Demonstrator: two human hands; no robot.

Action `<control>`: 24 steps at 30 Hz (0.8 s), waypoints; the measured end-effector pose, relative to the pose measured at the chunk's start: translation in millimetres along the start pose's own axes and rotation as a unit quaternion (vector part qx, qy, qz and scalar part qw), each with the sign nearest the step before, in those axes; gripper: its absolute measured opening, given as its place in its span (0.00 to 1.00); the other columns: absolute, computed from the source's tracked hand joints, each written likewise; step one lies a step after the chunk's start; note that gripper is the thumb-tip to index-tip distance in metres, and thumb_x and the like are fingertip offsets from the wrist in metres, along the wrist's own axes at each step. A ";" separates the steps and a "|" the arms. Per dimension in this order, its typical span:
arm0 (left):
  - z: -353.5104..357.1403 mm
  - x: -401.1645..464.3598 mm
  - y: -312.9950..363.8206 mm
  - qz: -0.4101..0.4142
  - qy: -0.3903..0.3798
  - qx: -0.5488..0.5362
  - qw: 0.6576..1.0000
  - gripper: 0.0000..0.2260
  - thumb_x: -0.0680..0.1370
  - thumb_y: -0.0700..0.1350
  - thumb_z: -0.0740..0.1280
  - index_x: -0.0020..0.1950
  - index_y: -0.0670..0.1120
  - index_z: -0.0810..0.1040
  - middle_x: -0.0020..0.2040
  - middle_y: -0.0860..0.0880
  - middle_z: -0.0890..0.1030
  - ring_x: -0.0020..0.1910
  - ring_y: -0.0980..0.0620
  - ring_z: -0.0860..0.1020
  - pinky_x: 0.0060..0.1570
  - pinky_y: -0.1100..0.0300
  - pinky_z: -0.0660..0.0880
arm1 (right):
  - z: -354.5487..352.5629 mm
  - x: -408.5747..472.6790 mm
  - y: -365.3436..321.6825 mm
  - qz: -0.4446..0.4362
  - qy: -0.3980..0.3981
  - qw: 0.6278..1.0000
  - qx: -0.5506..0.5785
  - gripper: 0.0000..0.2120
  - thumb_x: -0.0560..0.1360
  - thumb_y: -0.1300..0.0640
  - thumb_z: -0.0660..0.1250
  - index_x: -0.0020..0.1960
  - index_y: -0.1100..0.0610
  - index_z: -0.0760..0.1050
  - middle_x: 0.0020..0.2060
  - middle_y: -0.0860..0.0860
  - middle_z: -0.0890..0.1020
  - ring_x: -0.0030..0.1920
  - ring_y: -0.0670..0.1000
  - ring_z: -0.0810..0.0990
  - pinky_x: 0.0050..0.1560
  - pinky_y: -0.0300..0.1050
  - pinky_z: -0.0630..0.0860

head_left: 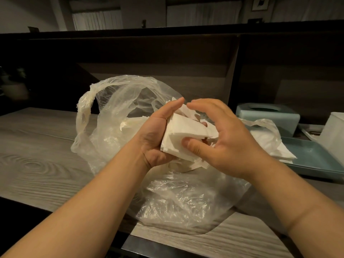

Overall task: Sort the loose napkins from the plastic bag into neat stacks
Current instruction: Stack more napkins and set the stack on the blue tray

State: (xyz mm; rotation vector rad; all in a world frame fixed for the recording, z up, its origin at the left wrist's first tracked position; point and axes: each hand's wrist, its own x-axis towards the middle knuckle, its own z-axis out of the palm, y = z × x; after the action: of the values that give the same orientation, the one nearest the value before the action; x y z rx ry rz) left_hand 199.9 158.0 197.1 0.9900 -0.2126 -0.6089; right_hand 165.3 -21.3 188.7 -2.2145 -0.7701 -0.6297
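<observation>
A crumpled clear plastic bag (119, 108) lies open on the grey wood-grain counter (37, 149), with loose white napkins (130, 124) visible inside it. Above the bag, my left hand (154, 138) grips a bundle of white folded napkins (184, 136) from the left side. My right hand (227, 138) holds the same bundle from the right, thumb pressed on its front face and fingers curved over the top edge. A flat stack of napkins (279, 148) lies on the teal tray at the right, partly under the bag's handle.
A teal tray (316, 161) sits at the right. Behind it stands a teal tissue box (268, 112), and a white container (335, 135) is at the far right edge. A dark partition (167, 53) rises behind the counter.
</observation>
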 end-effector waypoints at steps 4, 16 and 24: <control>0.3 -0.6 0.9 0.000 0.009 -0.019 1.000 0.20 0.75 0.58 0.70 0.50 0.41 0.84 0.48 0.41 0.82 0.46 0.42 0.82 0.50 0.49 0.79 | 2.2 0.1 1.4 -0.044 0.031 0.998 -0.027 0.17 0.71 0.38 0.71 0.56 0.43 0.78 0.58 0.38 0.73 0.61 0.45 0.71 0.58 0.57 0.76; 0.0 -0.1 1.1 0.041 0.044 -0.100 0.993 0.30 0.71 0.51 0.74 0.69 0.38 0.74 0.50 0.41 0.80 0.44 0.43 0.83 0.54 0.46 0.82 | -17.9 7.6 -0.8 0.139 0.019 0.986 0.093 0.04 0.80 0.53 0.68 0.46 0.47 0.79 0.40 0.40 0.83 0.42 0.44 0.81 0.44 0.42 0.80; -3.1 1.8 4.1 0.071 0.051 -0.115 0.990 0.27 0.75 0.52 0.70 0.70 0.39 0.74 0.50 0.41 0.81 0.42 0.45 0.81 0.48 0.48 0.80 | -29.1 4.6 6.0 0.142 -0.180 0.970 -0.082 0.09 0.72 0.50 0.74 0.50 0.39 0.80 0.48 0.34 0.77 0.52 0.32 0.71 0.47 0.27 0.69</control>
State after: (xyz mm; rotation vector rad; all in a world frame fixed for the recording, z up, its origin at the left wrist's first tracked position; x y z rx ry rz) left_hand 204.3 160.8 198.6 0.7736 -0.1180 -0.4404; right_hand 166.6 -44.9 207.3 -2.5690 -0.5708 -0.1531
